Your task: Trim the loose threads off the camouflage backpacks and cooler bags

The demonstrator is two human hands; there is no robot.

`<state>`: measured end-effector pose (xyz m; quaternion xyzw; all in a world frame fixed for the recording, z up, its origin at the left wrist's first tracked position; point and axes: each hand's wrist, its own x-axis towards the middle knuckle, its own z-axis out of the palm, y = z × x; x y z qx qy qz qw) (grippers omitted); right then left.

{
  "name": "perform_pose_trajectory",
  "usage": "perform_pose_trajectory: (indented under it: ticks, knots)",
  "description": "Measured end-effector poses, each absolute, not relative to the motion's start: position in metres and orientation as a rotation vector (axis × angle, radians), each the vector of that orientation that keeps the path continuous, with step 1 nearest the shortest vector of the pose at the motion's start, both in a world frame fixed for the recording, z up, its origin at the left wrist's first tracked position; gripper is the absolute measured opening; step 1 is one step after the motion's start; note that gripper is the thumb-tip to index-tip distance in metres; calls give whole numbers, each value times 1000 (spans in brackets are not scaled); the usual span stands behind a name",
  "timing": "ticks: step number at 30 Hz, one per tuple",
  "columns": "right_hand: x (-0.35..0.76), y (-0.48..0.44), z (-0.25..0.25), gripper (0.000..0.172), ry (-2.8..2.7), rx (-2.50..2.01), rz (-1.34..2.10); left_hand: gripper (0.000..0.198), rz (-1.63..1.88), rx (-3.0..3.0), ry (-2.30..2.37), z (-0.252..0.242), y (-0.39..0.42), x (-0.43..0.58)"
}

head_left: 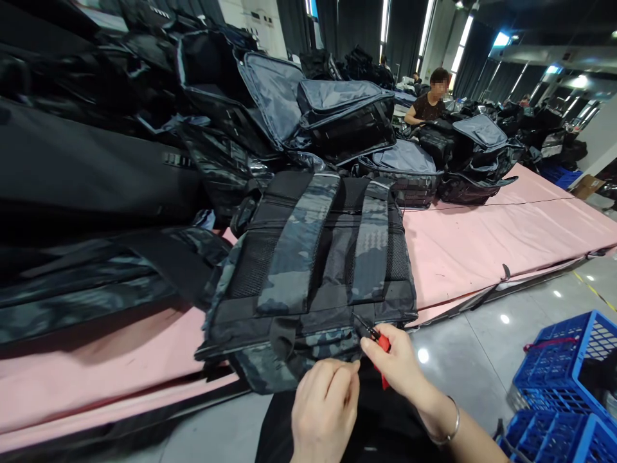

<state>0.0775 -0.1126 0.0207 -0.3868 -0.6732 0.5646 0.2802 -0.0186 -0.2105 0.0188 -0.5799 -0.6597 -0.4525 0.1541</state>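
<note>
A dark camouflage backpack [313, 270] lies back-side up on the pink table [482, 238], its two shoulder straps running toward me. My right hand [398, 363] holds small red-handled snips [380, 344], with the blades at the bag's near edge. My left hand [325, 405] is curled just beside it, fingertips pinching at the same edge of the bag; what it pinches is too small to tell.
Piles of black and camouflage bags [144, 128] fill the left and back of the table. Open bags [347, 109] stand behind. A person [429, 96] sits at the far end. Blue plastic crates [569, 379] stand on the glossy floor to my right.
</note>
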Motion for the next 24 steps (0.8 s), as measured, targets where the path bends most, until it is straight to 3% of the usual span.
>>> perform_pose_trajectory:
  ticks: [5, 10, 17, 24]
  knots:
    - [68, -117, 10, 39, -1175, -907, 2070, 4, -1505, -1631, -2073, 14, -213, -24]
    - [63, -120, 5, 49, -928, -872, 2264, 20, -1431, -1723, -2177, 10, -211, -34]
    - [90, -120, 15, 32, -1751, -922, 1545, 14, -1585, -1480, -2236, 7, -210, -33]
    - [111, -126, 20, 19, -2240, -845, 1035, 10, -1525, -1482, -2121, 4, -209, -27]
